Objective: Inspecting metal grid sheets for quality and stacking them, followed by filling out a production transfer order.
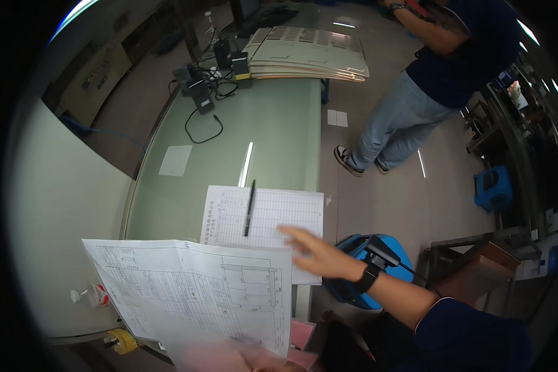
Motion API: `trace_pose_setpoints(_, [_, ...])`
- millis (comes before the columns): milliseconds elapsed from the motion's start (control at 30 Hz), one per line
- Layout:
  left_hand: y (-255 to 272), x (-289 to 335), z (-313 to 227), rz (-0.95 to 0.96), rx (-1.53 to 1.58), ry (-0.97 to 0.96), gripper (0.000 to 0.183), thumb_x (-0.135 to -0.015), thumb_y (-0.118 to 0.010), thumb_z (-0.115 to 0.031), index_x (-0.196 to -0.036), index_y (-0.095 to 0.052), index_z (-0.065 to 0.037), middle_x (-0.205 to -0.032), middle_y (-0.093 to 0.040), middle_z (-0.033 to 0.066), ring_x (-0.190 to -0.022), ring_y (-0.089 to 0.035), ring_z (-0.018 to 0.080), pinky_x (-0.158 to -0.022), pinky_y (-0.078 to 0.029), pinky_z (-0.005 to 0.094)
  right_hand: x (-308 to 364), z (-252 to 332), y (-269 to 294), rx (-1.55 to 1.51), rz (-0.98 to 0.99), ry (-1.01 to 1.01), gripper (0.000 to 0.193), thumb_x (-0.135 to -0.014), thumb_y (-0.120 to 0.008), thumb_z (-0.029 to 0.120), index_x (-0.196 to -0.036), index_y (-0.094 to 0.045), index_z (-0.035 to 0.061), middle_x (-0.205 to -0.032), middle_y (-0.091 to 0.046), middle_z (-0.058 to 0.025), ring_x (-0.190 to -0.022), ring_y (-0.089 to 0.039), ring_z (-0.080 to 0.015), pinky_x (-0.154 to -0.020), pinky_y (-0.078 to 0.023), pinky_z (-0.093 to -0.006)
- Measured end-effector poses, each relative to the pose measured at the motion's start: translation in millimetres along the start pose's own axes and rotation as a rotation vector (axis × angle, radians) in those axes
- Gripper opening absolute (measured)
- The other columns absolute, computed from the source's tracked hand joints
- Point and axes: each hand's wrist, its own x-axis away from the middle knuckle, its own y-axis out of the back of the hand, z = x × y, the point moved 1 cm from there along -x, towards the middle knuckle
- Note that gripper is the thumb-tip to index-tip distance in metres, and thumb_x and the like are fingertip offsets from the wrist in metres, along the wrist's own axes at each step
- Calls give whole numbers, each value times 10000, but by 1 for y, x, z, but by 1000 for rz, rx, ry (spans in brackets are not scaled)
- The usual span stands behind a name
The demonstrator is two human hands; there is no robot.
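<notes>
My right hand reaches in from the right, with a black band on its wrist. Its fingers are spread above the right side of a ruled paper form, holding nothing; whether they touch the paper I cannot tell. A black pen lies across that form. In front of it, a large printed sheet with tables and a drawing overlaps the form's near edge. At the bottom edge my left hand shows only in part, smeared by motion beside the sheet's lower edge. Its grip is hidden.
The green-topped table carries a small white paper, black adapters with cables and stacked flat panels. Another person stands beyond its right side. A blue stool is near my right arm. A bottle stands at left.
</notes>
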Motion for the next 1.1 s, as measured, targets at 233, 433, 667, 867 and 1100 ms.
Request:
trace_pose_setpoints(233, [-47, 97, -90, 821, 38, -434, 448, -947, -368, -307, -1274, -369, -1, -1323, -344, 250, -1213, -363, 393, -995, -296, 509, 160, 84, 47, -349, 104, -236, 676, -853, -594, 320, -1334, -281, -37, -1293, -429, -166, -1221, -391, -242, -1003, -329, -329])
trace_pose_setpoints(433, [-73, 210, -188, 1272, 348, -621, 401, -821, -618, -213, -1156, -550, -4, -1233, -469, 275, -1147, -446, 398, -955, -343, 450, 296, 31, 134, -452, -595, -251, 418, -964, -370, 244, -1238, -412, -70, -1108, -565, -133, -1012, -513, -158, -893, -397, -286])
trace_pose_setpoints(667, [-87, 382, -242, 1025, 427, 349, 526, -929, -402, -404, -1309, -383, -42, -1414, -268, 181, -1291, -297, 289, -1033, -269, 454, 507, -22, 199, -982, -835, -250, 422, -944, -449, 273, -1266, -439, 0, -1199, -512, -50, -1098, -451, -115, -935, -369, -269])
trace_pose_setpoints(867, [-116, 469, -228, 1472, 709, 1549, 422, -906, -512, -131, -1285, -380, 0, -1291, -452, 144, -1150, -455, 259, -999, -368, 406, 616, -54, 221, -880, -951, -281, 394, -940, -463, 270, -1218, -482, -10, -1139, -546, -47, -1043, -484, -117, -926, -375, -295])
trace_pose_setpoints(1100, [-143, 500, -264, 1545, 629, 421, 420, -909, -528, -216, -1231, -400, 20, -1219, -486, 130, -1070, -489, 221, -926, -397, 371, 739, -125, 315, 181, -1394, -595, 354, -833, -580, 177, -1127, -536, -16, -1127, -550, -145, -1080, -510, -278, -950, -384, -369])
